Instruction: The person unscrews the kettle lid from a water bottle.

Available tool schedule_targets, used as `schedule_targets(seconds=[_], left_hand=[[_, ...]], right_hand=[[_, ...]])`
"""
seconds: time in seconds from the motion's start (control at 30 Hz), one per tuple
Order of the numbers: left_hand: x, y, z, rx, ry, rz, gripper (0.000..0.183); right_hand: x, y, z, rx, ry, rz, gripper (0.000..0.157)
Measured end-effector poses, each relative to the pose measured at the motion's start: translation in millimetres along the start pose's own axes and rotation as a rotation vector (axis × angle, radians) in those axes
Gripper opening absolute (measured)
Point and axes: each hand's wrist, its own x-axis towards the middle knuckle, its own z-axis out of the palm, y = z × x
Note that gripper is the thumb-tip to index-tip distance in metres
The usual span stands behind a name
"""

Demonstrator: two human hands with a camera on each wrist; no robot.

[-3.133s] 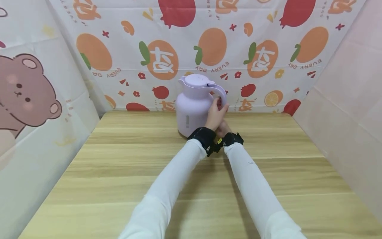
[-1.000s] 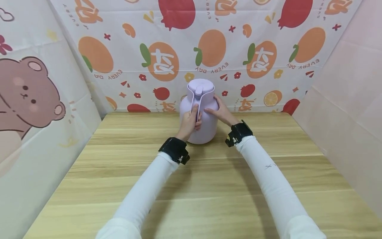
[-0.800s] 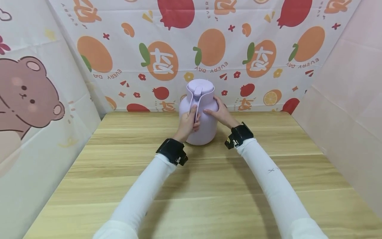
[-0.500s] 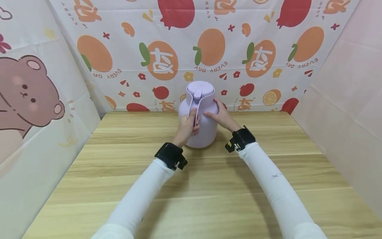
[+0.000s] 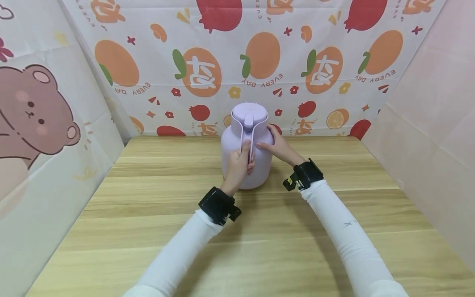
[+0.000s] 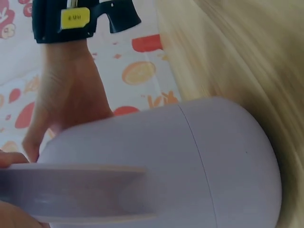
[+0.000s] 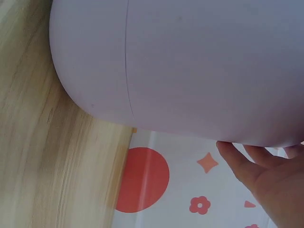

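left hand (image 5: 239, 165) is curled round the handle (image 5: 248, 142) of the jug (image 5: 245, 161), which faces the person, while right hand (image 5: 276, 144) lies with fingers spread flat on the jug's right side, steadying it rather than gripping. jug stands upright on the table (image 5: 148, 214) near the middle of the far edge, just in front of the backdrop (image 5: 326, 74). little room behind it, wide bare wood toward the near edge and both side edges.

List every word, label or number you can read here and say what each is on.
"EVERY DAY", upside down: printed under the oranges on the fruit-patterned backdrop cloth.
White characters on the orange circles: inverted, not readable.
Yellow tag on the black wrist strap: print too small.
Lilac plastic jug: no text seen.
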Motion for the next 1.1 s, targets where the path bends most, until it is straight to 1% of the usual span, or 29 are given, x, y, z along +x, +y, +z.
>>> schedule_targets(seconds=[0.07,0.13,0.23,0.27,0.33,0.37,0.53,0.77,0.93,1.03,1.1], left_hand=[[-3.4,1.7,1.5,0.019,0.002,0.001,0.053],[-9.4,8.7,4.1,0.030,0.003,0.011,0.052],[-17.2,20.0,8.0,0.030,0.003,0.027,0.050],[-19.5,23.4,9.1,0.026,0.002,0.034,0.050],[-22.6,28.4,10.6,0.018,0.000,0.043,0.050],[-23.2,29.1,10.8,0.014,0.001,0.044,0.049],[-27.8,31.4,11.4,0.009,0.000,0.051,0.050],[-36.9,34.2,13.3,0.023,-0.009,0.062,0.050],[-43.2,37.0,14.0,0.017,-0.021,0.069,0.049],[-46.3,35.7,13.2,0.007,-0.030,0.066,0.048],[-46.5,30.4,11.8,-0.010,-0.039,0.059,0.048]], right_hand=[[-4,-4,-0.3,-0.002,-0.015,0.002,0.074],[-2,4,-0.5,-0.002,-0.026,0.001,0.076],[-7,2,0.0,0.004,-0.039,-0.005,0.077],[-8,1,0.1,0.003,-0.042,-0.009,0.077],[-14,-9,0.3,0.011,-0.047,-0.018,0.075],[-17,-14,0.2,0.015,-0.051,-0.020,0.074],[-21,-14,0.8,0.025,-0.053,-0.044,0.079],[-30,-15,2.8,0.008,-0.052,-0.020,0.076],[-37,-15,3.8,0.006,-0.047,-0.018,0.077],[-42,-17,5.2,0.003,-0.045,-0.024,0.078],[-45,-19,6.4,0.000,-0.042,-0.036,0.078]])
